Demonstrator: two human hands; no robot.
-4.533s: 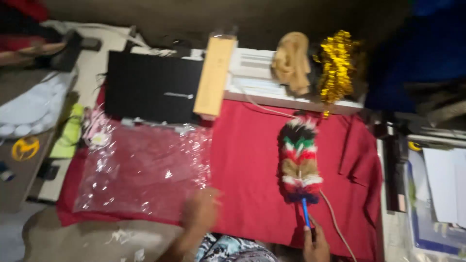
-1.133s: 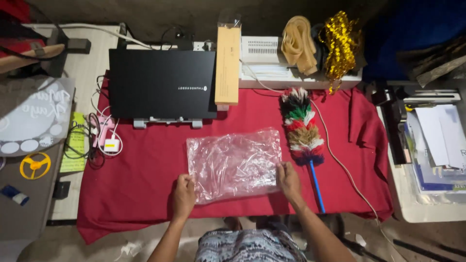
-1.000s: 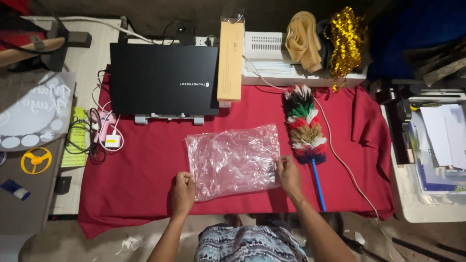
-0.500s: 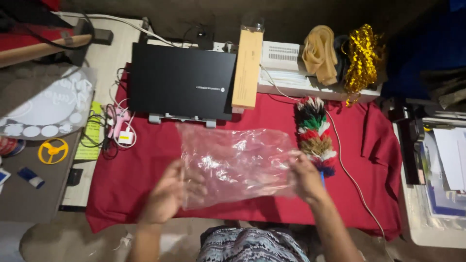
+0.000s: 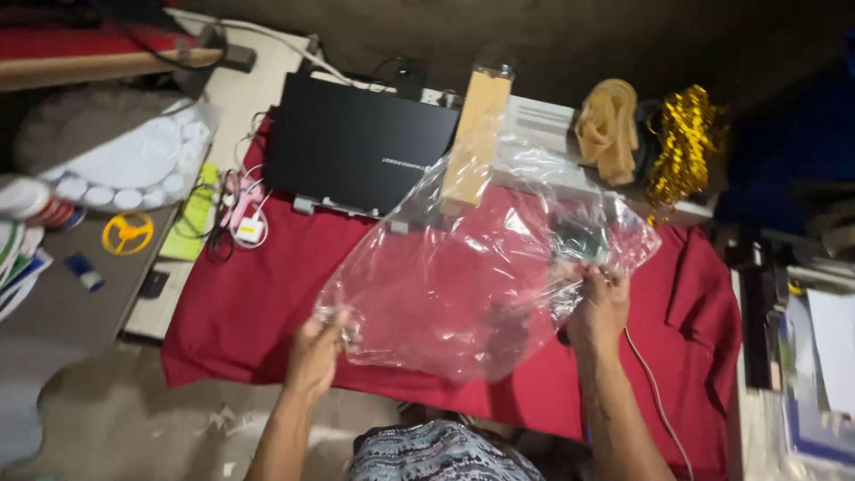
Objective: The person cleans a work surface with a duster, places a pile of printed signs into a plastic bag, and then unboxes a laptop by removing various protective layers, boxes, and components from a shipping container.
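Both my hands hold a large clear plastic bag [image 5: 463,276] lifted up above the red cloth [image 5: 258,294]. My left hand [image 5: 316,352] pinches its lower left edge. My right hand [image 5: 601,303] grips its right edge. The bag is spread out and puffed between them. A feather duster with red, white and green feathers [image 5: 579,240] shows dimly through the plastic near my right hand; most of it is hidden.
A closed black laptop [image 5: 361,147] lies at the back of the cloth, a long wooden block [image 5: 476,134] beside it. Tan fabric [image 5: 606,125] and gold tinsel [image 5: 681,147] sit at the back right. Cables and chargers [image 5: 240,214] lie left; papers [image 5: 824,356] right.
The bag lay flat on the cloth under my hands a second ago. Now both hands have raised it off the cloth and spread it wider, covering the duster.
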